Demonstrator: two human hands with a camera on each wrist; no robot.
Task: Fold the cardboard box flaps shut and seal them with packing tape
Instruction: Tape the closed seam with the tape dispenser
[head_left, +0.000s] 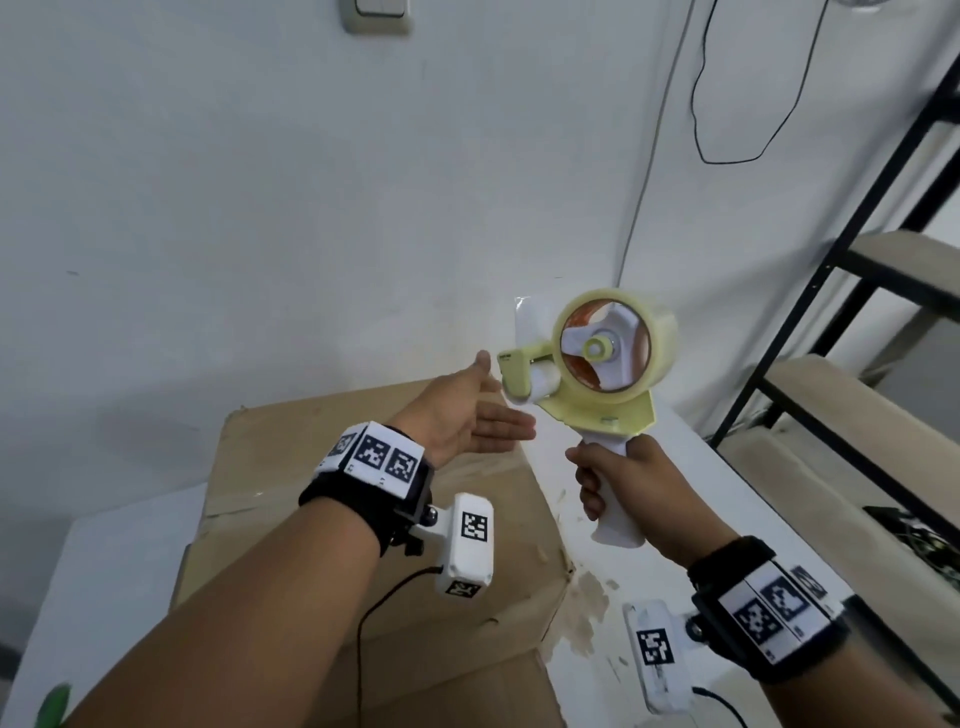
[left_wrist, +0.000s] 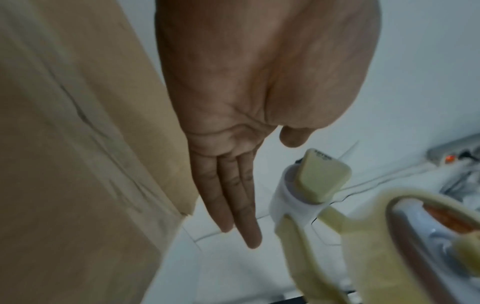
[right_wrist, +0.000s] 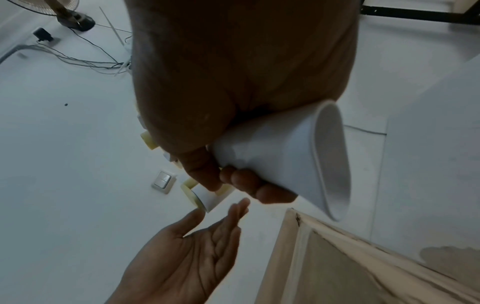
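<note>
right hand (head_left: 631, 493) grips the white handle of the tape dispenser (head_left: 597, 364), raised above the cardboard box (head_left: 311, 519). left hand (head_left: 457, 415) is spread flat, palm up, just beside its roller.

Open air above box (head_left: 363, 493); shelving (head_left: 857, 322) crowds right.

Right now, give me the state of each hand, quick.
Left hand: open, fingers straight, holding nothing, near the front of the tape dispenser.
Right hand: closed around the tape dispenser's white handle, raised above the cardboard box.
</note>
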